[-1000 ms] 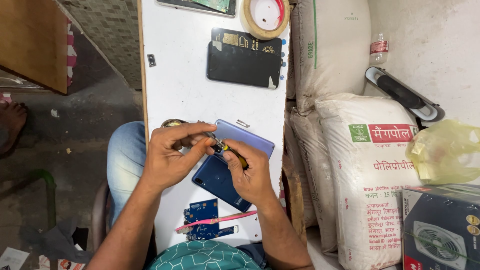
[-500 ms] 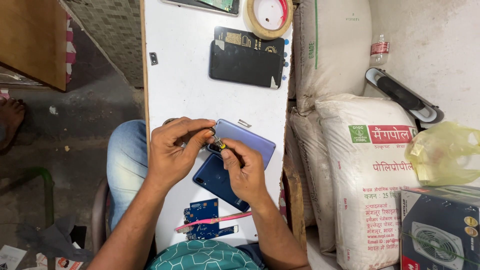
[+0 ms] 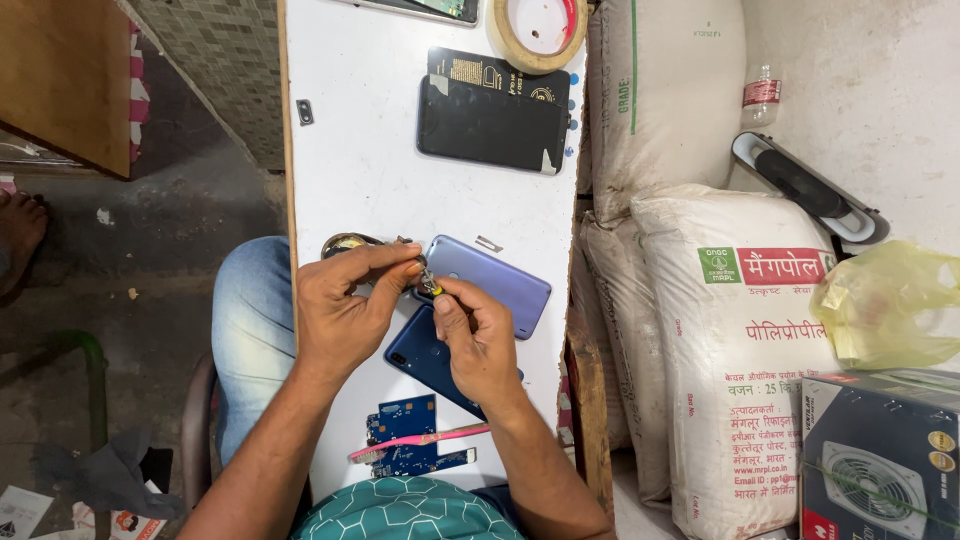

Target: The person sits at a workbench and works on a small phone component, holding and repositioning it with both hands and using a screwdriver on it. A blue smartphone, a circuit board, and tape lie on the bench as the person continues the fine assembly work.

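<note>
My left hand and my right hand meet over the white table, pinching a small metal part with a yellow bit between their fingertips. Right under them lie a light purple phone back cover and a dark blue phone body, partly hidden by my right hand. A round metal object shows just beyond my left fingers. Nearer to me lies a blue circuit board with a pink tool across it.
A black phone screen rests on a dark battery panel at the far side, beside a roll of tape. White sacks, a yellow bag and a fan box crowd the right. The floor drops off at left.
Both hands have shifted slightly while keeping hold of the small part; my left fingers have closed in on it. Nothing on the table has moved.
</note>
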A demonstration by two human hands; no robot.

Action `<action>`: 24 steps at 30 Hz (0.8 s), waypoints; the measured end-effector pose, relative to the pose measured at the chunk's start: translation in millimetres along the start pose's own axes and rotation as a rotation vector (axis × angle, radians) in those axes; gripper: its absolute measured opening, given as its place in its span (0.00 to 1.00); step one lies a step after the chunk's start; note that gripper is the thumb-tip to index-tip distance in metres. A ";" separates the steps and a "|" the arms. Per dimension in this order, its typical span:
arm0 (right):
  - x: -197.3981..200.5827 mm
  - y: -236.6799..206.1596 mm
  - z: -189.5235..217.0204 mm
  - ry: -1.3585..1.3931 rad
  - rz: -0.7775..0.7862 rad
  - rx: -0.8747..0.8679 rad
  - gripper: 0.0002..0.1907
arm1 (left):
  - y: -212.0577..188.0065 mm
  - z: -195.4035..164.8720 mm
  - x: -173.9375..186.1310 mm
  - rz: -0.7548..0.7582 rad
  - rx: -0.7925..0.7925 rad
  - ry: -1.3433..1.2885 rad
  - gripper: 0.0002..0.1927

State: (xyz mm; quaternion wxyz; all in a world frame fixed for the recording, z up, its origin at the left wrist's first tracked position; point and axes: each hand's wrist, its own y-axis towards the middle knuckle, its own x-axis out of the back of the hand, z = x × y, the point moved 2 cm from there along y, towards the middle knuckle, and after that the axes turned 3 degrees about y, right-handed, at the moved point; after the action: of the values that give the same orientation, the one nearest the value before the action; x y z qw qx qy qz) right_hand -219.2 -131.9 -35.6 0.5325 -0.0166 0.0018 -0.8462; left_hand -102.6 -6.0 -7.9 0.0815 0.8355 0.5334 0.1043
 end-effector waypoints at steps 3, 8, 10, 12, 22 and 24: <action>-3.6 -3.0 -4.1 0.058 -0.010 -0.030 0.19 | -3.6 4.7 -2.2 -0.029 -0.007 -0.048 0.07; -10.4 -8.0 -6.3 0.159 -0.034 -0.135 0.20 | -9.3 11.2 -5.3 -0.074 -0.046 -0.085 0.07; -13.5 -8.7 -5.5 0.147 -0.054 -0.117 0.20 | -10.9 15.1 -4.7 -0.057 -0.010 -0.104 0.07; -14.2 -10.8 -2.2 0.092 -0.060 -0.081 0.19 | -13.8 18.3 -4.3 -0.039 0.021 -0.126 0.07; -13.9 -11.0 31.5 -0.433 -0.079 0.224 0.13 | -18.6 24.5 4.7 0.064 -0.087 -0.278 0.12; -15.5 -11.0 33.9 -0.484 -0.088 0.260 0.13 | -18.1 25.9 5.0 0.053 -0.084 -0.266 0.12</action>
State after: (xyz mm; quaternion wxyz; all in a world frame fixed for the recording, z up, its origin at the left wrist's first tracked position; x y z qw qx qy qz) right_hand -221.4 -112.7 -1.8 0.4780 -0.1499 -0.2346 -0.8331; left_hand -109.6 5.5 -36.9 0.1837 0.8516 0.4907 0.0172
